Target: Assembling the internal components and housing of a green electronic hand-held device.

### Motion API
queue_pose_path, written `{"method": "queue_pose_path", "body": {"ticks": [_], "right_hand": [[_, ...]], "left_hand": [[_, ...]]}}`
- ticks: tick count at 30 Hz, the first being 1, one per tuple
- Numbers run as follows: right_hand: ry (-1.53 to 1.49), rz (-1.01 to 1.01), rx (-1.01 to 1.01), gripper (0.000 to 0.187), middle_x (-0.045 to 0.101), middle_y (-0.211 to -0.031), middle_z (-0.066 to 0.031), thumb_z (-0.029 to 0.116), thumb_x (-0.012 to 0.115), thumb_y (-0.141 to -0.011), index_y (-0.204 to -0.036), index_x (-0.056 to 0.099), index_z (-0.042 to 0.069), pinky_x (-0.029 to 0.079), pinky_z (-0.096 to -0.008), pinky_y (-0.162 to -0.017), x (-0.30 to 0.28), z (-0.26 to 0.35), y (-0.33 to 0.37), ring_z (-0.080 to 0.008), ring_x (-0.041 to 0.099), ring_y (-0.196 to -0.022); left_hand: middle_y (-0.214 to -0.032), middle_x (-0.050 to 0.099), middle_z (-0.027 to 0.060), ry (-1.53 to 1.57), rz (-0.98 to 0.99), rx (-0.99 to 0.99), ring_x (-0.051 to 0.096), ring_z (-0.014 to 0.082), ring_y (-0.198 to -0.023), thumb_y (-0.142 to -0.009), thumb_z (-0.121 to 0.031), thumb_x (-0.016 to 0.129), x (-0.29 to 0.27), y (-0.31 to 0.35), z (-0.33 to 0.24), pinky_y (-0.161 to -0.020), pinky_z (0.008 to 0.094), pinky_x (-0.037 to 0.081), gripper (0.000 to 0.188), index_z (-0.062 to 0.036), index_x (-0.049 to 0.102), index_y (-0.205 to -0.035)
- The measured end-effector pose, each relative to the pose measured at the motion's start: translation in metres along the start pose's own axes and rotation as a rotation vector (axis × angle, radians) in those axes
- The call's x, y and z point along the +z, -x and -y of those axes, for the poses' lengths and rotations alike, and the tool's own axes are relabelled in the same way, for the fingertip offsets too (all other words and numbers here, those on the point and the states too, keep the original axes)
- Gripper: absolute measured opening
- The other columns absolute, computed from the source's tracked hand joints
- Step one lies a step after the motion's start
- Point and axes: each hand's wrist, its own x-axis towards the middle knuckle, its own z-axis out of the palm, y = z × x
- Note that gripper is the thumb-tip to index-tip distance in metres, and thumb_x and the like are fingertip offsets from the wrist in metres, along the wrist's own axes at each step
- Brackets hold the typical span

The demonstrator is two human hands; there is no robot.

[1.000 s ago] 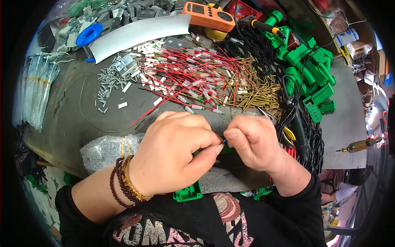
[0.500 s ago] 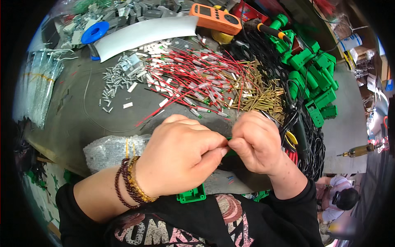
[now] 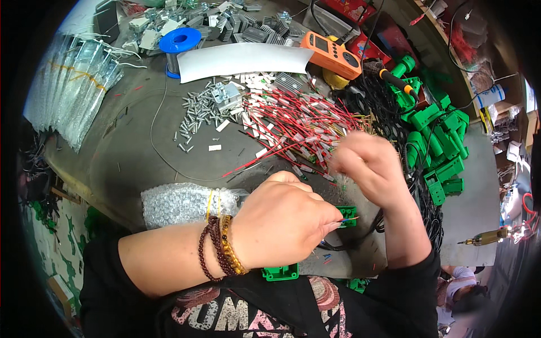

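Observation:
My left hand (image 3: 287,222) is closed in a pinch on a thin wire (image 3: 346,220), its bluish length and copper-coloured end showing past the fingertips. Directly behind that wire lies a small green plastic housing (image 3: 350,212), partly covered by the hand. My right hand (image 3: 372,169) is raised to the right, over the near edge of the parts pile. Its fingers are curled together and slightly blurred; anything inside them is hidden. Below my left wrist, close to my body, sits an open green box (image 3: 280,274).
Red-wired parts (image 3: 304,124), silver screws (image 3: 200,115) and a bubble-wrap bundle (image 3: 174,205) lie on the table. Behind are a solder spool (image 3: 180,42) and an orange meter (image 3: 332,53). Green housings (image 3: 439,135) and black cables (image 3: 389,112) crowd the right; a person (image 3: 462,290) sits beyond.
My hands have moved apart: the right has lifted up and away from the left. The wire end and the green housing have come into sight. The whole view has shifted.

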Motion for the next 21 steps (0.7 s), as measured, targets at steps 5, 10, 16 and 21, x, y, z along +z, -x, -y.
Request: {"method": "queue_pose_path", "body": {"ticks": [5, 10, 16, 21], "right_hand": [[0.276, 0.148, -0.182, 0.012, 0.068, -0.089, -0.01, 0.015, 0.074, -0.083, -0.091, 0.074, 0.006, 0.054, -0.0404, -0.078, 0.053, -0.009, -0.059, -0.0302, 0.067, -0.088], [0.478, 0.308, -0.127, 0.014, 0.065, -0.093, -0.0105, 0.015, 0.071, -0.084, -0.093, 0.068, 0.005, 0.054, -0.0418, -0.08, 0.06, 0.001, -0.068, -0.0312, 0.066, -0.091], [-0.111, -0.012, 0.126, 0.007, 0.066, -0.092, -0.0075, 0.002, 0.067, -0.089, -0.095, 0.062, 0.003, 0.053, -0.0324, -0.077, 0.028, 0.001, -0.033, -0.0187, 0.065, -0.085], [-0.33, -0.07, 0.099, 0.008, 0.071, -0.096, -0.009, 0.002, 0.072, -0.088, -0.095, 0.071, 0.001, 0.053, -0.0314, -0.081, -0.009, 0.004, 0.051, -0.0188, 0.067, -0.091]], "left_hand": [[-0.075, 0.068, 0.0022, 0.045, 0.028, -0.092, 0.065, 0.0252, -0.078, -0.085, -0.019, 0.073, -0.003, -0.001, -0.004, -0.082, 0.0388, 0.046, 0.012, -0.0132, 0.069, -0.095], [-0.073, 0.068, 0.0016, 0.108, 0.039, -0.071, 0.066, 0.025, -0.075, -0.083, -0.016, 0.075, -0.003, -0.002, -0.005, -0.079, 0.0391, 0.047, 0.013, -0.0135, 0.066, -0.091], [-0.065, 0.064, 0.0012, 0.065, -0.012, -0.047, 0.064, 0.0237, -0.064, -0.081, -0.016, 0.075, -0.005, -0.001, -0.003, -0.071, 0.0376, 0.048, 0.011, -0.0129, 0.066, -0.086], [-0.065, 0.064, 0.0014, 0.031, -0.001, -0.034, 0.064, 0.0232, -0.061, -0.08, -0.014, 0.077, -0.005, -0.004, -0.005, -0.069, 0.036, 0.048, 0.013, -0.0125, 0.065, -0.085]]}}
